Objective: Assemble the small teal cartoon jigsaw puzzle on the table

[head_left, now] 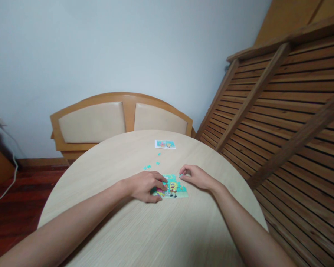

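A partly assembled jigsaw puzzle (173,188) with a yellow cartoon figure on a turquoise ground lies flat on the table. My left hand (149,186) rests over its left side, fingers apart, hiding part of the picture. At the puzzle's upper right edge, my right hand (194,175) has thumb and fingers pinched together on a small puzzle piece (180,175), mostly covered by the fingertips. Several loose turquoise pieces (147,167) lie beyond my left hand, with one more piece (159,154) farther back.
A small picture card (165,144) lies near the far edge of the round wooden table (114,155). Behind the table stands a padded wooden headboard (122,115) against the wall. A slatted wooden frame (281,107) leans at the right. A white cable (15,174) hangs at the left.
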Tool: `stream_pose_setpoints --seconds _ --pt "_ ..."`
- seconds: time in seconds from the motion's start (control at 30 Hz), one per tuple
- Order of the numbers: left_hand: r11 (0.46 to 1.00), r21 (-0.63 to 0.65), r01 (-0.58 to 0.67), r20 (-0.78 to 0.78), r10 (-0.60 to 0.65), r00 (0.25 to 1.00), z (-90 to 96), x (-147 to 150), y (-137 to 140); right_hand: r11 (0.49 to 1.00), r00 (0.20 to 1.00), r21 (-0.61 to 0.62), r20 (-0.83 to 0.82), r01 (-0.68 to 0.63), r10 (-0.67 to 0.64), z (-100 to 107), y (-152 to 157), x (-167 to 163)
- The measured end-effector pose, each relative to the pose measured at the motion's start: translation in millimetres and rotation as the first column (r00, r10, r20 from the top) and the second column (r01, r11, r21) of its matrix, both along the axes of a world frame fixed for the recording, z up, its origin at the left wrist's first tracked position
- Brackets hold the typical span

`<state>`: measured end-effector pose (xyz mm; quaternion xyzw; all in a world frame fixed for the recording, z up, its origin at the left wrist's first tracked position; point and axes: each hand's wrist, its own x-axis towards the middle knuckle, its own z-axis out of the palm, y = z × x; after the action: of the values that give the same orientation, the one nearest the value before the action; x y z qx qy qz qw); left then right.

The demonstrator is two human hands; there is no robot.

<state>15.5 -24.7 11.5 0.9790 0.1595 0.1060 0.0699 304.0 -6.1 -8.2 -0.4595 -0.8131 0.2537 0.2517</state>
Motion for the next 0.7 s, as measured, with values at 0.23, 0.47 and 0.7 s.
stream_pose_setpoints --seconds 0.23,0.47,0.7 --pt "1.000 -0.012 -0.003 0.015 0.003 1.000 0.5 0.0 -0.3 0.995 0.994 -0.100 -0.108 -0.015 0.004 8.4 -8.3 -12.6" --pt "1.000 -0.014 -0.011 0.018 0.012 1.000 -0.4 -0.1 -0.2 0.994 0.996 -0.108 -0.090 -0.013 0.004 3.8 -7.6 -15.9" --pt "1.000 -0.012 -0.006 0.012 0.007 1.000 -0.7 -0.1 0.2 0.996 0.998 -0.084 -0.062 -0.011 0.006 5.6 -5.9 -13.2"
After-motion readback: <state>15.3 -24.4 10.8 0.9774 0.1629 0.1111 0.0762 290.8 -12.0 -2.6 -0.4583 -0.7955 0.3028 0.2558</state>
